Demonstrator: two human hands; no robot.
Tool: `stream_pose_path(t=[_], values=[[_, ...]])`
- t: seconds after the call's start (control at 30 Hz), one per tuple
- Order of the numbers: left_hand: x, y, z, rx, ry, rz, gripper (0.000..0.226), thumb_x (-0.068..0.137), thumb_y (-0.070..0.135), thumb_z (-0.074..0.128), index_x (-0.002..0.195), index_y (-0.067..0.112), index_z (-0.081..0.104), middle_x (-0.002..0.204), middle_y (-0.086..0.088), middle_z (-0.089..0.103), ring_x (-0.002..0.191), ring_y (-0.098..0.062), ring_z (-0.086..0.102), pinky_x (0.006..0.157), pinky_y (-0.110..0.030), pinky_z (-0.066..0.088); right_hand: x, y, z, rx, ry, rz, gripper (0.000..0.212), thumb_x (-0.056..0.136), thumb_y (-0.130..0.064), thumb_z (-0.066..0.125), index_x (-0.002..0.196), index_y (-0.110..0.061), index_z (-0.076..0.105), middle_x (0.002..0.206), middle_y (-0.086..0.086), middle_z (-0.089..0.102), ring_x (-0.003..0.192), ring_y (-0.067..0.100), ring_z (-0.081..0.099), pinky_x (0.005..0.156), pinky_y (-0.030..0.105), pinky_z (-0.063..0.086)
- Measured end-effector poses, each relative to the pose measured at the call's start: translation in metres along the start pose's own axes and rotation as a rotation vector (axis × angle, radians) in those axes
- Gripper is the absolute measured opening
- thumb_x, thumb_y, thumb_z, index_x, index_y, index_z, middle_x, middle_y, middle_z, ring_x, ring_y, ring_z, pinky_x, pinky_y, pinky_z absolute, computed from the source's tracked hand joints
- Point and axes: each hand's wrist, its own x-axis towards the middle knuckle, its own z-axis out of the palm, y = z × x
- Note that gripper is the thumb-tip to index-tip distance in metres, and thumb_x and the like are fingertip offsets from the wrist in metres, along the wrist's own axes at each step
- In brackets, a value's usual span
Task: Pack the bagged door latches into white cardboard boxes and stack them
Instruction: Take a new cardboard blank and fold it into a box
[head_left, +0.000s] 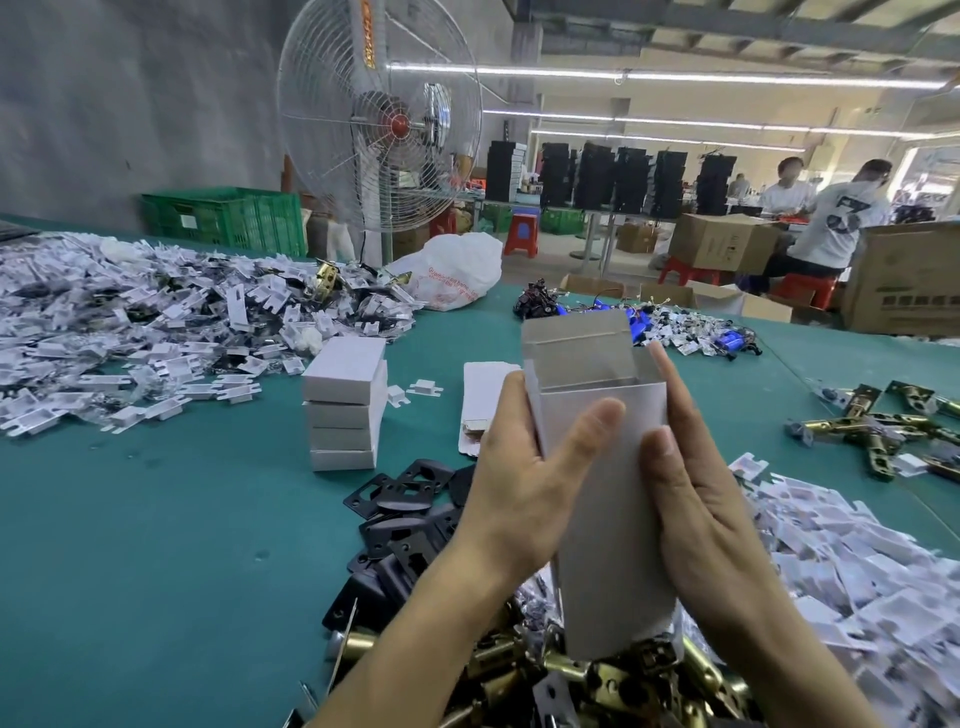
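From the head camera, both hands clasp one white cardboard box (602, 499) between them, held upright above the green table (156, 519), its top end open and one flap standing up on the far side. The left hand (511, 499) wraps the box's left edge with its thumb laid across the front face; the right hand (698, 504) grips the right edge, thumb on the front and fingers running up the side. Directly beneath the grip lies a heap of brass door latches (597, 680), and just left of it a scatter of black plates (410, 514). Further left and beyond the grip stands a stack of closed white boxes (345, 410), with flat box blanks (480, 400) between stack and hands. Right of the grip spreads a pile of small white packets (857, 561)
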Motion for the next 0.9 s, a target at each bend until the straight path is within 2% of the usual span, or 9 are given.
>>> stream_pose_path(t=[0.1,0.2,0.3,0.37,0.53,0.63,0.77,0.83,0.9], values=[[-0.002,0.0,0.0,0.066,0.063,0.106,0.053,0.076,0.048,0.074,0.122,0.039,0.049,0.11,0.001,0.073,0.099,-0.018,0.072,0.086,-0.037,0.059,0.001,-0.002,0.003,-0.002,0.006,-0.021,0.047,0.089,-0.048,0.046,0.135,-0.058,0.043,0.13,-0.034,0.057,0.117,-0.005,0.059,0.087,0.01,0.049],[-0.005,-0.001,0.0,0.099,0.137,0.181,0.068,0.076,0.051,0.077,0.13,0.057,0.035,0.105,0.001,0.075,0.088,-0.018,0.075,0.076,-0.039,0.062,0.0,-0.006,-0.001,0.084,-0.024,0.058,0.036,0.093,-0.04,0.055,0.126,-0.054,0.054,0.114,-0.004,0.074,0.096,0.018,0.074,0.073,0.028,0.06],[-0.005,-0.001,0.001,0.109,0.125,0.213,0.058,0.074,0.06,0.077,0.121,0.05,0.043,0.103,-0.004,0.074,0.078,-0.022,0.075,0.064,-0.04,0.062,-0.001,-0.012,-0.009,0.073,-0.017,0.113,0.037,0.08,-0.044,0.06,0.117,-0.049,0.057,0.097,0.01,0.076,0.078,0.027,0.075,0.059,0.036,0.06],[-0.005,-0.002,0.0,0.134,0.115,0.232,0.047,0.076,0.057,0.077,0.112,0.042,0.052,0.102,-0.003,0.073,0.077,-0.022,0.075,0.062,-0.04,0.062,-0.001,-0.014,-0.012,0.087,-0.021,0.136,0.036,0.079,-0.043,0.062,0.114,-0.045,0.057,0.097,0.013,0.075,0.076,0.03,0.074,0.057,0.037,0.06],[-0.003,-0.001,-0.001,0.124,0.082,0.281,0.018,0.08,0.037,0.073,0.093,0.033,0.061,0.082,0.004,0.071,0.064,-0.01,0.067,0.054,-0.025,0.053,-0.001,-0.016,-0.017,0.106,-0.029,0.131,0.03,0.079,-0.035,0.065,0.108,-0.041,0.059,0.094,0.018,0.072,0.072,0.026,0.072,0.055,0.031,0.057],[-0.004,0.001,0.001,0.18,0.095,0.372,0.016,0.083,0.04,0.075,0.092,0.038,0.062,0.082,0.011,0.068,0.066,-0.007,0.064,0.057,-0.023,0.051,0.0,-0.021,-0.02,0.12,-0.054,0.06,0.024,0.084,-0.03,0.071,0.103,-0.035,0.058,0.097,0.014,0.072,0.074,0.024,0.073,0.056,0.029,0.058],[-0.004,0.005,0.005,0.27,0.113,0.547,0.017,0.087,0.035,0.072,0.091,0.023,0.06,0.085,0.017,0.061,0.073,0.004,0.059,0.063,-0.01,0.046,0.0,-0.027,-0.02,0.089,-0.083,-0.06,0.023,0.086,-0.035,0.073,0.1,-0.029,0.055,0.098,0.011,0.071,0.082,0.019,0.072,0.066,0.031,0.059],[-0.003,0.006,0.004,0.299,0.122,0.588,0.017,0.087,0.032,0.071,0.089,0.022,0.058,0.084,0.016,0.059,0.075,0.006,0.058,0.064,-0.007,0.044,-0.001,-0.026,-0.019,0.079,-0.092,-0.078,0.027,0.084,-0.036,0.075,0.099,-0.026,0.054,0.096,0.009,0.07,0.084,0.018,0.071,0.069,0.03,0.059],[-0.002,0.006,0.002,0.334,0.099,0.575,0.02,0.091,0.042,0.065,0.09,0.024,0.056,0.083,0.016,0.057,0.072,0.006,0.056,0.063,-0.009,0.044,-0.002,-0.024,-0.018,0.084,-0.097,-0.065,0.022,0.085,-0.028,0.072,0.094,-0.025,0.053,0.089,0.007,0.068,0.08,0.015,0.07,0.068,0.028,0.057]])
